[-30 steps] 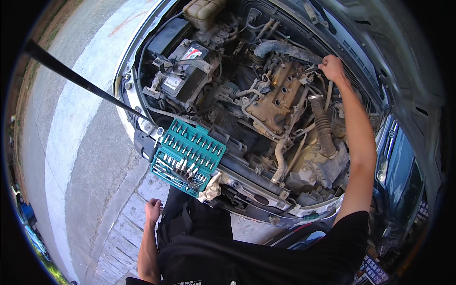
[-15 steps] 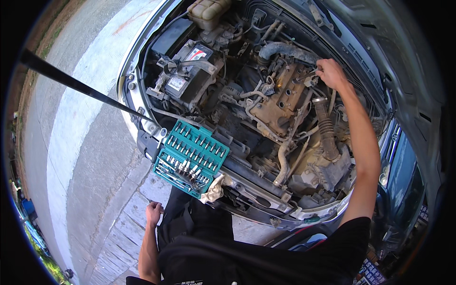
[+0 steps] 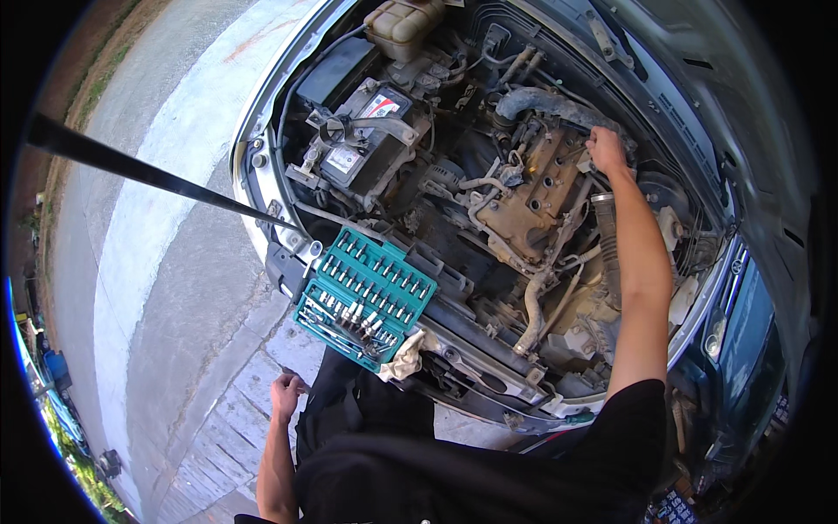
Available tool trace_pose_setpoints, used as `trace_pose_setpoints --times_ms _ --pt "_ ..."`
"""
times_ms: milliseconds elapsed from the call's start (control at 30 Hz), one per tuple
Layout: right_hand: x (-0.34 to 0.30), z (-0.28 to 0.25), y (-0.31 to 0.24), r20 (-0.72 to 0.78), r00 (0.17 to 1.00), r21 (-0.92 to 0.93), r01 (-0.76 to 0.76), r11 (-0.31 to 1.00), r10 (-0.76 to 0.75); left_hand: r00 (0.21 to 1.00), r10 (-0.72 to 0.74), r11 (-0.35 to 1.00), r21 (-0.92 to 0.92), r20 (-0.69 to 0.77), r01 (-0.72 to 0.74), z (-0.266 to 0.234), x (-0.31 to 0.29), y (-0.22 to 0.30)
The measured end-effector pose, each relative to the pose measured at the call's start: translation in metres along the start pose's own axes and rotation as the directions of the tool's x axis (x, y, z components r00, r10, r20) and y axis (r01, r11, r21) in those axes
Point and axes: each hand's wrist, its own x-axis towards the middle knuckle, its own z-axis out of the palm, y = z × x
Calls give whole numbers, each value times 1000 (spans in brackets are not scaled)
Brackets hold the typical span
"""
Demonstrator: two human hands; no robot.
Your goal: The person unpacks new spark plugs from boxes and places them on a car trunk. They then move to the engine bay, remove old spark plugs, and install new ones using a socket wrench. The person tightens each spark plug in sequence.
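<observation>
My right hand [image 3: 607,150] is closed at the far right edge of the brown valve cover [image 3: 524,214] of a car engine. Whatever its fingers grip there is hidden behind them. A thick grey hose [image 3: 559,103] runs just beyond that hand, and a ribbed air duct [image 3: 605,223] passes beneath the forearm. Low beside my leg hangs my left hand [image 3: 285,395], its fingers curled; a small dark bit shows at their tip, too small to name. An open teal socket set [image 3: 371,278] rests on the front edge of the engine bay, with several bits and sockets in it.
A crumpled pale cloth [image 3: 404,356] lies against the case's near corner. The battery [image 3: 367,140] and a yellowed reservoir [image 3: 403,28] stand at the left of the bay. A black prop rod [image 3: 166,179] slants in from the left, and the raised hood [image 3: 698,87] arches over the right.
The view has shifted, so the car appears a little farther right and lower. My right hand stays by the valve cover's far end, its forearm now more upright. My left hand remains low.
</observation>
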Motion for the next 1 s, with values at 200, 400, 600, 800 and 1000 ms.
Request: trace_pose_setpoints --times_ms 200,400,600,800,1000 --pt "13 0 -15 139 977 -46 -157 987 161 993 -116 992 38 -22 116 -1 -9 -8" --pt "22 9 3 19 988 -67 -152 986 154 997 -74 997 37 33 73 0 -1 -4" --pt "28 14 16 57 998 -66 -28 997 31 997 -64 995 72 36 61 4 9 16" --pt "25 4 13 177 984 -3 35 999 -34 998 -18 996 92 63 12 10 16 31" --pt "24 1 10 199 980 41 18 999 -26 997 -22 994 104 70 15 12 19 37"
